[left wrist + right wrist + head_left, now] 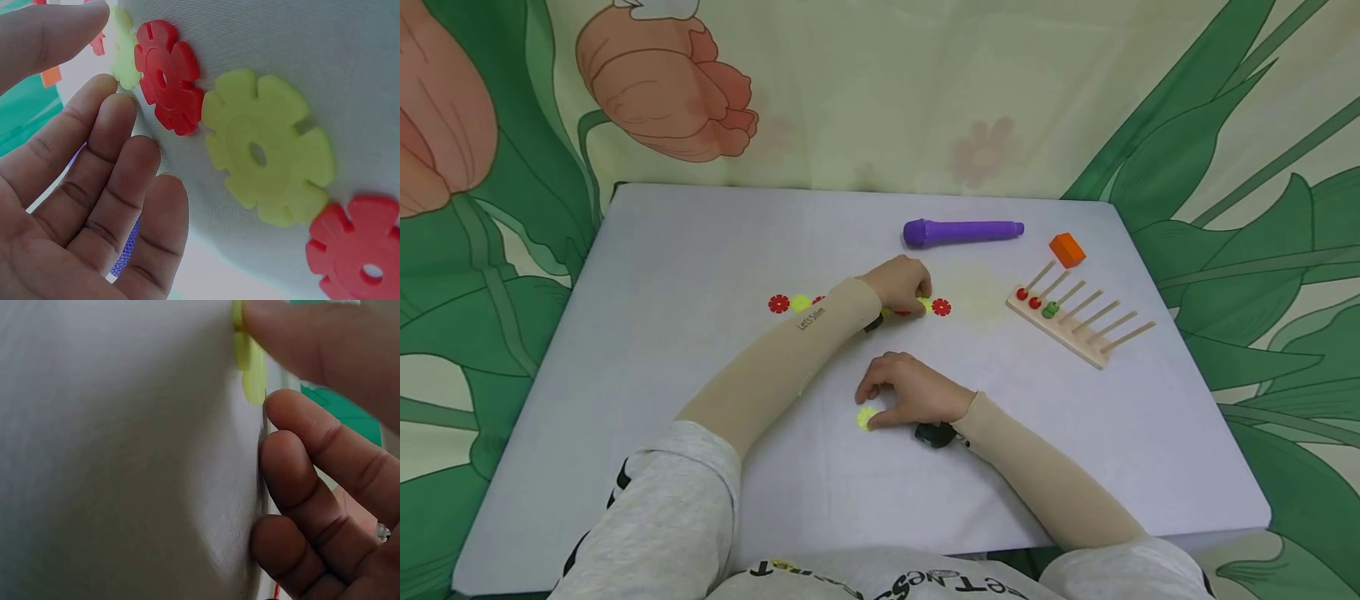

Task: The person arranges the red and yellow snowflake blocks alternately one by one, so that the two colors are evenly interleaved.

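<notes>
My left hand [897, 283] reaches over a row of notched plastic building discs, red and yellow by turns. Its thumb and index finger hold the edges of a yellow disc [125, 50] near the row's right end. Beside that one lie a red disc [167, 76] and another yellow disc [269, 147]; the forearm hides the row's middle. Nearer the body, my right hand [917, 390] pinches a separate yellow disc [866, 417] on the table. In the right wrist view this disc [253, 378] is seen nearly edge-on, between thumb and index fingertip.
On the white table [647, 250], a purple toy microphone [962, 232] lies behind the row. To the right stands a wooden peg board [1067, 329] with red and green beads on some pegs. An orange block [1067, 250] sits behind it.
</notes>
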`<control>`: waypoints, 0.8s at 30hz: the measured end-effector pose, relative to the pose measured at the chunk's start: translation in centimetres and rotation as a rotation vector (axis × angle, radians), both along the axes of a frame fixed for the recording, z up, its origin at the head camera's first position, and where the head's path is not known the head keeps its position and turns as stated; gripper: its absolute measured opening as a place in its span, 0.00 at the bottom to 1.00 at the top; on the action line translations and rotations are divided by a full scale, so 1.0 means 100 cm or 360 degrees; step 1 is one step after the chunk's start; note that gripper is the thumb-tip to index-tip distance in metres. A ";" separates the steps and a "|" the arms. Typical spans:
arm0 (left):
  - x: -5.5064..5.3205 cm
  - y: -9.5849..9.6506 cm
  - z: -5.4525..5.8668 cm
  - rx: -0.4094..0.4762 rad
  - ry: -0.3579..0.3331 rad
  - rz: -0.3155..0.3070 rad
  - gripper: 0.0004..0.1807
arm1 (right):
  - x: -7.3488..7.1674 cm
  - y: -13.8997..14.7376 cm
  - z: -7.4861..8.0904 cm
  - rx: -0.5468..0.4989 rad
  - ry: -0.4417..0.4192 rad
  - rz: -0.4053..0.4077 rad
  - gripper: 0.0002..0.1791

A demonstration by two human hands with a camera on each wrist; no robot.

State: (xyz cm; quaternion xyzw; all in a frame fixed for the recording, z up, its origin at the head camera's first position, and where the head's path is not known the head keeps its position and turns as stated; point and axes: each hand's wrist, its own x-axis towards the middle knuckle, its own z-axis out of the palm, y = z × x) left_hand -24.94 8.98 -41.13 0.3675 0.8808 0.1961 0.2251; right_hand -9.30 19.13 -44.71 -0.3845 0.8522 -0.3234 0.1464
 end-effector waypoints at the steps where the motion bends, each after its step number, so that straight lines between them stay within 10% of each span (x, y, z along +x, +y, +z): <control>1: 0.000 0.000 0.000 -0.0004 0.0001 0.0002 0.17 | 0.001 0.000 0.000 -0.0004 0.0004 0.0006 0.15; 24: -0.001 0.002 -0.004 0.0014 -0.0009 0.0032 0.16 | 0.011 -0.004 0.008 0.0215 0.0081 0.0060 0.16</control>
